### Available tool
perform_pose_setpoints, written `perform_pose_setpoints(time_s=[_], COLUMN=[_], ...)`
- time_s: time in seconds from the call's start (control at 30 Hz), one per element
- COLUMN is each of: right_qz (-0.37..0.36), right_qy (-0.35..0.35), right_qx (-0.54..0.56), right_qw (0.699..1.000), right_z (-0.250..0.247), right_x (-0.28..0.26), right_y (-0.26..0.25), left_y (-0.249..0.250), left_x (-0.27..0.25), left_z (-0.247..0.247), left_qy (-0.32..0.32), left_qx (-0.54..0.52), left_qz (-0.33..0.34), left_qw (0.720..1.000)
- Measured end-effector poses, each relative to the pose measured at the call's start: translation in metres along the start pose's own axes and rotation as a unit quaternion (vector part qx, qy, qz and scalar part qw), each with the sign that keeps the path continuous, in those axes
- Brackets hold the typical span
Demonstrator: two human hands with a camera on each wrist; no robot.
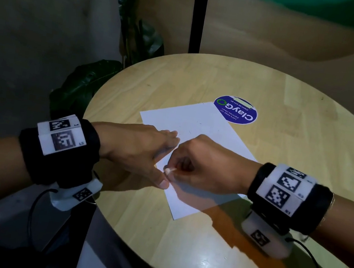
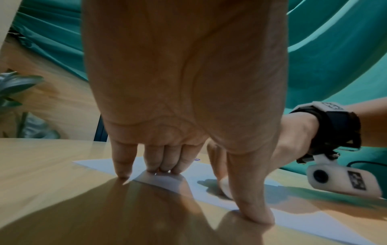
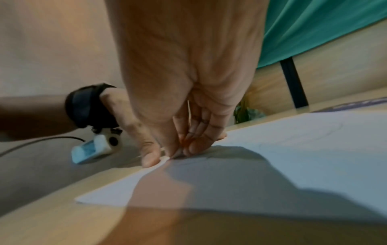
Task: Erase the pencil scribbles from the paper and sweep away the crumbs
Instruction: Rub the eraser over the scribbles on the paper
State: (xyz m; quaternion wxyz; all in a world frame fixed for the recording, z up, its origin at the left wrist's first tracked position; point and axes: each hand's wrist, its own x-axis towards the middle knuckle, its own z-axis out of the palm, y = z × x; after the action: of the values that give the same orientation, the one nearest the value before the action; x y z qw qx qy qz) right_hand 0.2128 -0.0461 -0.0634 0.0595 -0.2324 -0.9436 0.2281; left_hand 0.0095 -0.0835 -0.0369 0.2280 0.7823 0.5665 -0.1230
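paper [image 1: 196,137]: white sheet flat on the round wooden desk [image 1: 284,151], skewed, long axis running roughly 11 to 5 o'clock in the head view; near corner pointing at 6.
left hand [image 1: 139,148]: fingers straight, spread, tips pressing down on the paper's left edge; little finger [image 2: 123,164] lands on the desk right at the edge, the other three on the sheet. Thumb planted at the near edge.
right hand [image 1: 203,168]: fingers curled, pinching a small white eraser [image 1: 169,170] at thumb and fingertips; eraser tip down on the paper at the left edge, just beside the left thumb.
scribbles [image 1: 189,131]: a few faint short marks mid-sheet, at 12 o'clock from the hands; too thin to read shape.
crumbs: can't tell, too small to make out.
sticker [image 1: 236,109]: round blue one on the desk, at the paper's far corner, sheet overlapping its edge.
plant [image 1: 86,82]: dark leaves off the desk at 10 o'clock.
wrists: black bands with marker tags and cameras on both.
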Motion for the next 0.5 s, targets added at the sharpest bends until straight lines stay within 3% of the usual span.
perform_pose_setpoints(time_s=[0.13, 0.27, 0.4, 0.5], right_qz=[0.070, 0.033, 0.088, 0.070], right_qy=[0.072, 0.013, 0.081, 0.049], right_qx=[-0.074, 0.002, -0.060, -0.043], right_qw=[0.992, 0.999, 0.991, 0.995], right_z=[-0.004, 0.003, -0.001, 0.001], right_x=[0.004, -0.013, -0.013, -0.014], right_y=[0.020, -0.001, 0.015, 0.008], left_y=[0.003, 0.006, 0.010, 0.011], left_x=[0.003, 0.005, 0.006, 0.007], left_z=[-0.001, -0.001, 0.000, -0.001], left_qy=[0.000, 0.008, 0.009, 0.002], left_qx=[0.033, 0.044, 0.052, 0.074], left_qz=[-0.005, -0.018, -0.034, -0.032], left_qw=[0.999, 0.999, 0.998, 0.997])
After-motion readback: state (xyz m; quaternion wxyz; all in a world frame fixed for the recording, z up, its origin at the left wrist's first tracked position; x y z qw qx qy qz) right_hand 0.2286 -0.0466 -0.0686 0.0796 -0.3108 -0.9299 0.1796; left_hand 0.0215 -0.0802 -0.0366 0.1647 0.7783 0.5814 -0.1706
